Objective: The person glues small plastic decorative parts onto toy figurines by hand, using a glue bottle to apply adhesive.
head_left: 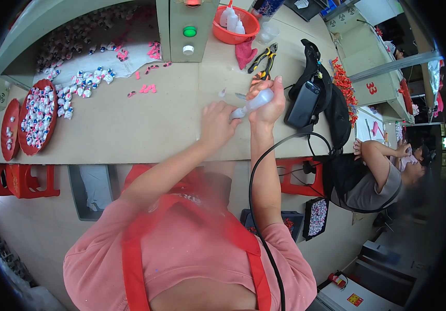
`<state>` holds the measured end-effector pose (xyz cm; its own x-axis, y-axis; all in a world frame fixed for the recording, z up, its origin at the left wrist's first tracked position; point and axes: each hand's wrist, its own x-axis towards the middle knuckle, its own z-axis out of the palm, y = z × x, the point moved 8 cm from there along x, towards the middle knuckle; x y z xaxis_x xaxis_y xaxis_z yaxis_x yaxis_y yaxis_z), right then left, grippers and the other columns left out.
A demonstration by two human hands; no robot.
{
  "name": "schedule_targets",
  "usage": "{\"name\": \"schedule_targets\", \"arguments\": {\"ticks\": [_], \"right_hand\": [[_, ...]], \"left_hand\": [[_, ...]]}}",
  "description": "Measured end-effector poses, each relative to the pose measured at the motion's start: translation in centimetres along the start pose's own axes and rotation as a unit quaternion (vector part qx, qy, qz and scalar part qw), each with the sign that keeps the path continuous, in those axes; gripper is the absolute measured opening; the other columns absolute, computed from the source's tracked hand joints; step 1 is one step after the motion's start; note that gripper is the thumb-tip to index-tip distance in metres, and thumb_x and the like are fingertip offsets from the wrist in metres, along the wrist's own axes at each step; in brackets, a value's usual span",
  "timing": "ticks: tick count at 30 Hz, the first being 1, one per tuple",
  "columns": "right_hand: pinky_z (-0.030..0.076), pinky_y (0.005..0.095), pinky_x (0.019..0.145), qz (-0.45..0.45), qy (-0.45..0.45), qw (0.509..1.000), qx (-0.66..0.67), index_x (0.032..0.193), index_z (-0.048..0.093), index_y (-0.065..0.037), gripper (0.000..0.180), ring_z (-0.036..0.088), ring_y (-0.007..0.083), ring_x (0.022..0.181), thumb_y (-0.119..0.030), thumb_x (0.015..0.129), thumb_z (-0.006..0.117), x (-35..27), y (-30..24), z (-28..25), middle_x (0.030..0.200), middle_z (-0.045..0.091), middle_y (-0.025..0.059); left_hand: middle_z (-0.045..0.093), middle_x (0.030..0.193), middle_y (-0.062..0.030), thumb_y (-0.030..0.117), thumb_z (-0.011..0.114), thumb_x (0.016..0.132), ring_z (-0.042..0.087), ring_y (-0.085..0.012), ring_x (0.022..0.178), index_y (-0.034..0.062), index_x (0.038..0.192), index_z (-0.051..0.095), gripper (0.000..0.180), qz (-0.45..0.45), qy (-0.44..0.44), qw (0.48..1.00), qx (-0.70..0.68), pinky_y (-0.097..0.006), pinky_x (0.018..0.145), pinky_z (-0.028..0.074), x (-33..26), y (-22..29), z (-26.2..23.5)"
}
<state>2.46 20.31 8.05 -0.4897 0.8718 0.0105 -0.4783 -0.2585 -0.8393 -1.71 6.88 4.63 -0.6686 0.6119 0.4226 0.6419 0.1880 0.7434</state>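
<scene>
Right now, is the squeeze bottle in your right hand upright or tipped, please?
Tipped: the squeeze bottle in the right hand slants, nozzle down toward the left hand.

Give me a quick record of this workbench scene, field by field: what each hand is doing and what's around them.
right hand: grips a translucent squeeze bottle, nozzle angled down toward the left hand
left hand: closed over something too small to tell, on the table
near hands: pliers with yellow and black handles, pink cloth
back edge: orange bowl with small bottles
left side: red trays of small white pieces
right side: black bag
</scene>
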Motion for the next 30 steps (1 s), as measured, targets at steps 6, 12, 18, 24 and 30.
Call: {"name": "schedule_targets", "arguments": {"ticks": [6, 12, 18, 24, 30], "right_hand": [[0.04, 0.0289, 0.043, -0.002, 0.003, 1.0, 0.005, 0.066, 0.053, -0.004, 0.047, 0.049, 0.0168, 0.042, -0.037, 0.098, 0.042, 0.0, 0.0, -0.1, 0.052, 0.05, 0.007], [0.039, 0.0288, 0.042, -0.028, -0.012, 0.999, -0.023, 0.063, 0.052, -0.004, 0.05, 0.048, 0.017, 0.04, -0.038, 0.098, 0.041, -0.5, -0.8, 0.7, 0.05, 0.05, 0.0075], [0.038, 0.0277, 0.042, -0.042, -0.017, 0.997, -0.065, 0.061, 0.053, -0.003, 0.053, 0.048, 0.0162, 0.04, -0.039, 0.098, 0.04, -0.8, -1.0, 0.8, 0.049, 0.049, 0.0071], [0.04, 0.0302, 0.044, -0.039, -0.031, 0.995, -0.082, 0.061, 0.051, -0.005, 0.053, 0.045, 0.0185, 0.042, -0.039, 0.098, 0.036, -1.1, -1.1, 1.2, 0.051, 0.05, 0.0092], [0.04, 0.0296, 0.043, -0.031, -0.025, 0.996, -0.079, 0.061, 0.05, -0.005, 0.053, 0.045, 0.0177, 0.042, -0.039, 0.098, 0.036, -1.2, -1.1, 1.2, 0.051, 0.049, 0.0092]], "left_hand": [[0.06, 0.085, -0.0064, 0.015, 0.075, 0.069, 0.054, -0.0269, 0.085, 0.008, 0.09, 0.067, 0.023, 0.005, 0.007, 1.0, 0.002, -0.037, 0.077, 0.036, 0.0, 0.0, 0.0], [0.06, 0.084, -0.0064, 0.015, 0.076, 0.069, 0.054, -0.0271, 0.086, 0.0081, 0.09, 0.067, 0.024, -0.002, 0.002, 1.0, 0.0, -0.037, 0.078, 0.037, 0.0, -0.1, 0.0], [0.059, 0.084, -0.0063, 0.017, 0.076, 0.07, 0.054, -0.0273, 0.085, 0.0082, 0.089, 0.067, 0.023, -0.001, 0.002, 1.0, 0.003, -0.038, 0.078, 0.037, 0.0, 0.0, 0.0], [0.06, 0.083, -0.0057, 0.018, 0.076, 0.071, 0.054, -0.0269, 0.084, 0.0085, 0.089, 0.067, 0.022, 0.0, 0.004, 1.0, 0.01, -0.037, 0.077, 0.036, 0.0, 0.0, 0.0], [0.06, 0.083, -0.0058, 0.018, 0.076, 0.07, 0.054, -0.0261, 0.084, 0.0084, 0.089, 0.067, 0.022, 0.002, 0.005, 1.0, 0.008, -0.037, 0.076, 0.037, 0.1, 0.1, -0.1]]}}
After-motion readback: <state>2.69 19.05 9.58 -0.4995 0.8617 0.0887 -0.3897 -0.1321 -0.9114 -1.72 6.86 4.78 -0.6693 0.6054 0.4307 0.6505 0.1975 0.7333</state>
